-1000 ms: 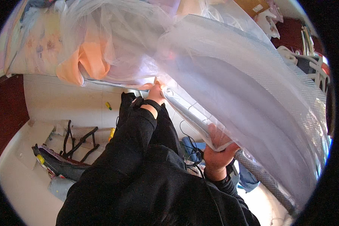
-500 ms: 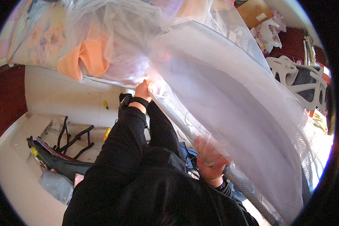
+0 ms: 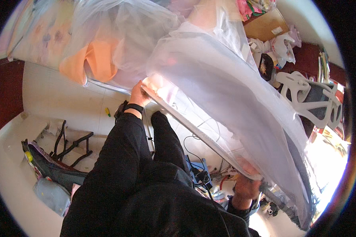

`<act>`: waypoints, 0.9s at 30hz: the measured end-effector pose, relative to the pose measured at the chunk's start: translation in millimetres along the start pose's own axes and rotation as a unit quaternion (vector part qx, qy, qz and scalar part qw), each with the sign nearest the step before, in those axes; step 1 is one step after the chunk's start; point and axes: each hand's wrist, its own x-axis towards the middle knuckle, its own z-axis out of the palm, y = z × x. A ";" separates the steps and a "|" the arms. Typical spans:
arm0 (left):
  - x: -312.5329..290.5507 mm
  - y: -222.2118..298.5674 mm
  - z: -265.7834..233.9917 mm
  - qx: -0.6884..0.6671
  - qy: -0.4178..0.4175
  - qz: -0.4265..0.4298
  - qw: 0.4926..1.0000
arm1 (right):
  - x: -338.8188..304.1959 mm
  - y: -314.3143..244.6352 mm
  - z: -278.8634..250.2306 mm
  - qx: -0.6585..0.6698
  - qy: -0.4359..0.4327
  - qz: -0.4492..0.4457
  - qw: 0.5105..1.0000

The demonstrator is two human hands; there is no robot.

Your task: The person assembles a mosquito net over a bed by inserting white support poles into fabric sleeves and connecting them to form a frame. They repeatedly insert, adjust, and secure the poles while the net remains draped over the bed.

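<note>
While you look down through the head view, the white net point(image 3: 213, 85) spreads from the middle out toward two and four o'clock, its grey edge strip point(image 3: 194, 128) running slantwise between your hands. Your left hand point(image 3: 139, 94), at ten o'clock just off centre, is closed around the strip's upper end, though glare washes out the fingertips. Your right hand point(image 3: 247, 187), between four and five o'clock, sits at the strip's lower stretch; its fingers show only dimly through sheer cloth, so you cannot tell whether they grip or merely support. Hands set that far apart probably keep the strip straight and the loose net off the floor. The orange cloth point(image 3: 101, 59), farther out at ten o'clock, droops over the bed edge beside bunched sheer fabric, apparently just left hanging.

As for writing, the cardboard box point(image 3: 265, 24) at half past one bears a white label point(image 3: 277, 30) too small to read. The white-framed chair point(image 3: 308, 98) near three o'clock shows no mark that you can make out.
</note>
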 end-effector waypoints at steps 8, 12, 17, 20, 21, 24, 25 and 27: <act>14.5 -13.0 -2.2 0.138 0.068 0.103 0.983 | -1.7 -82.0 43.6 0.320 0.266 0.015 0.909; 30.2 1.5 -16.3 0.512 -0.042 0.233 0.826 | -17.2 -85.7 56.3 0.323 0.349 0.014 0.879; 30.7 17.7 -13.5 0.728 -0.081 0.237 0.638 | -38.5 -67.9 28.2 0.193 -0.083 -0.160 0.964; 28.1 19.8 -11.1 0.431 -0.072 0.076 0.896 | -41.2 -58.3 17.3 0.236 -0.154 -0.168 0.945; 27.3 21.4 -11.4 0.597 -0.067 0.163 0.783 | -43.2 -58.0 17.7 0.263 -0.174 -0.164 0.935; 30.6 22.1 -13.7 0.801 -0.078 0.274 0.527 | -38.1 -64.4 26.0 0.299 -0.175 -0.140 0.927; 33.5 21.5 -15.4 0.759 -0.086 0.258 0.592 | -44.3 -69.5 32.6 0.280 -0.112 -0.124 0.946; 42.1 16.0 -19.3 0.614 -0.074 0.202 0.760 | -38.9 -78.9 39.2 0.273 -0.065 -0.078 0.957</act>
